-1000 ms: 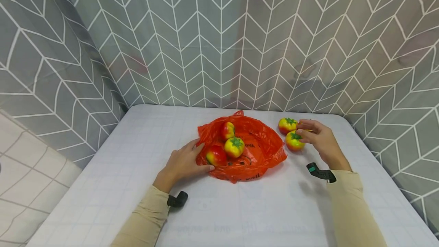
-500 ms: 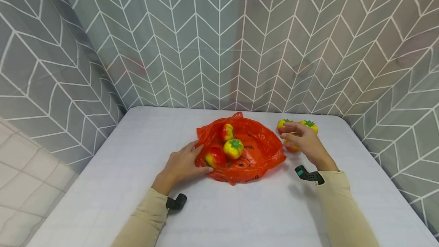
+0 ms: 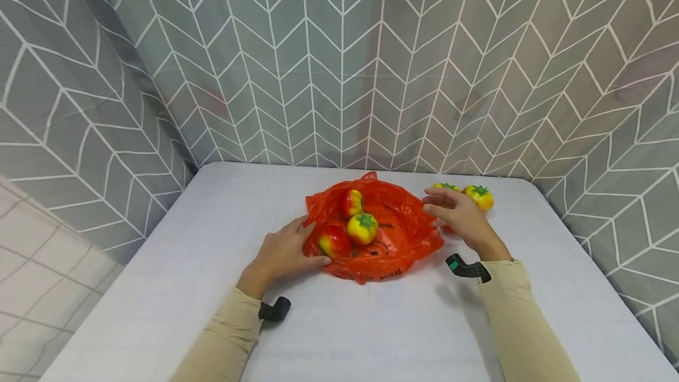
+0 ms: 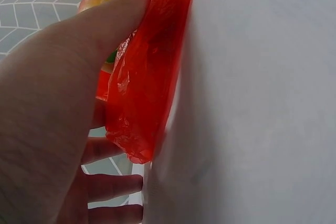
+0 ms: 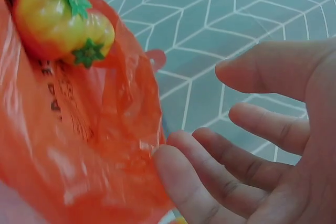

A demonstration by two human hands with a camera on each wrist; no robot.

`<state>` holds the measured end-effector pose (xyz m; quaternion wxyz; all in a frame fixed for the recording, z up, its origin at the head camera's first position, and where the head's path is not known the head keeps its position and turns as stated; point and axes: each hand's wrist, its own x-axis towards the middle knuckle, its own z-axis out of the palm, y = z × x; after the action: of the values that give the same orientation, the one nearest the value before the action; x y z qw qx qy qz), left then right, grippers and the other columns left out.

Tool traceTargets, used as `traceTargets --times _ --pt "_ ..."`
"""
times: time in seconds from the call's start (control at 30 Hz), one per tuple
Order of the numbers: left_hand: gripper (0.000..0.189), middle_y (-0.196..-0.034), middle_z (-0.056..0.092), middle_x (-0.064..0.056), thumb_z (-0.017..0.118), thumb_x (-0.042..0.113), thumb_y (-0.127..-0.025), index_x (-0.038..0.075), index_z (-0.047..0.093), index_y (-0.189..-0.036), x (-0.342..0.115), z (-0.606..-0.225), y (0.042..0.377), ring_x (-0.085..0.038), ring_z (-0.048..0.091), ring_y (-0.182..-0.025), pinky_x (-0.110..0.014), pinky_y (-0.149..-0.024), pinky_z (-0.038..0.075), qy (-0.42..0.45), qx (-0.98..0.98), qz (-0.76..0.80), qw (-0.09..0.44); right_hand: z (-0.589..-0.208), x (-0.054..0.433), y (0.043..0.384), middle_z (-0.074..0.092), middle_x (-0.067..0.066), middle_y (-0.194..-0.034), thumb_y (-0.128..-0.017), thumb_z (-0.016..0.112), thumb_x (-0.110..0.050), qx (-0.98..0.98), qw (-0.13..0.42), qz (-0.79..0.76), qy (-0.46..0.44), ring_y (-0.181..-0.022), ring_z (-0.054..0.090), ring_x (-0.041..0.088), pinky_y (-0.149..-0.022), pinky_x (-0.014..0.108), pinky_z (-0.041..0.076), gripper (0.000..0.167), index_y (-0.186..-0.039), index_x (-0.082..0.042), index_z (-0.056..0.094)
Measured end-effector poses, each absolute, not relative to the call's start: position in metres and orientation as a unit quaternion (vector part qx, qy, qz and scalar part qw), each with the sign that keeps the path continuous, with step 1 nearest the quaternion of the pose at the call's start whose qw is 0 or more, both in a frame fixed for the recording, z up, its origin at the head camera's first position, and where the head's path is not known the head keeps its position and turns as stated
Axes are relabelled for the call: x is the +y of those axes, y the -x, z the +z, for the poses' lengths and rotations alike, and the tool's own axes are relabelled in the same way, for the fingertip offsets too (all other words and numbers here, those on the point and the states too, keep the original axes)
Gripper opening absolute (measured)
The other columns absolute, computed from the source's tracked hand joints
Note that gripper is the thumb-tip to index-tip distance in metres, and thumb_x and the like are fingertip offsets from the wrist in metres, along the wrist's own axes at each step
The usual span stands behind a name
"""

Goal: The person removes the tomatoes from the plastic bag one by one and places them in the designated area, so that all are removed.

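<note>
A red plastic bag [image 3: 403,240] lies spread open on the table. In it are a yellow-red tomato [image 3: 363,228] with a green star-shaped top, a red-yellow fruit [image 3: 351,202] behind it and a redder, smooth fruit [image 3: 335,241] at the left. My left hand [image 3: 283,252] holds the bag's left side; in the left wrist view its thumb [image 4: 94,27] lies over the plastic and fingers show beyond. At the bag's right rim hovers my right hand [image 3: 458,220], fingers loosely bent and holding nothing; contact with the rim is unclear.
Right of the bag, a tomato [image 3: 479,197] sits behind my right hand. Another tomato [image 3: 447,185] is mostly covered by that hand, and a bit of red shows below it. The white-covered table [image 3: 371,329] ends at a grey patterned curtain [image 3: 361,75].
My right hand has moved left, from over the tomatoes to the bag's right rim, uncovering the tomato at the far right. The left hand keeps its place on the bag.
</note>
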<state>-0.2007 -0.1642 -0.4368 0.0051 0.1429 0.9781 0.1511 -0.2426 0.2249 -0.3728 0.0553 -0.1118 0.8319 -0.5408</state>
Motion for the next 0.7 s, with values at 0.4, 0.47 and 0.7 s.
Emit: traceTargets --times 0.4,0.47,0.7 --pt "0.094 -0.155 0.04 -0.008 0.061 0.076 -0.08 0.02 0.044 -0.153 -0.163 -0.434 0.203 -0.028 0.039 -0.139 -0.061 -0.096 0.045 -0.157 0.977 0.143 -0.002 -0.359 0.203 0.256 0.053 0.023 -0.138 -0.094 0.072 -0.026 0.833 0.116 -0.522 0.141 -0.116 0.06 0.043 -0.091 0.052 0.054 0.06 -0.143 -0.001 0.049" --pt "0.093 -0.155 0.04 -0.008 0.061 0.075 -0.08 0.021 0.044 -0.153 -0.164 -0.434 0.202 -0.028 0.039 -0.139 -0.061 -0.095 0.045 -0.154 0.977 0.144 0.002 -0.357 0.198 0.259 0.052 0.024 -0.139 -0.094 0.072 -0.026 0.83 0.129 -0.523 0.143 -0.117 0.059 0.044 -0.092 0.052 0.053 0.061 -0.144 0.0 0.048" --pt "0.094 -0.155 0.04 -0.008 0.06 0.076 -0.08 0.021 0.043 -0.154 -0.165 -0.437 0.199 -0.029 0.04 -0.139 -0.062 -0.096 0.045 -0.147 0.978 0.149 0.003 -0.359 0.183 0.271 0.053 0.026 -0.138 -0.094 0.072 -0.024 0.818 0.169 -0.525 0.162 -0.121 0.055 0.047 -0.092 0.049 0.054 0.06 -0.145 -0.002 0.048"
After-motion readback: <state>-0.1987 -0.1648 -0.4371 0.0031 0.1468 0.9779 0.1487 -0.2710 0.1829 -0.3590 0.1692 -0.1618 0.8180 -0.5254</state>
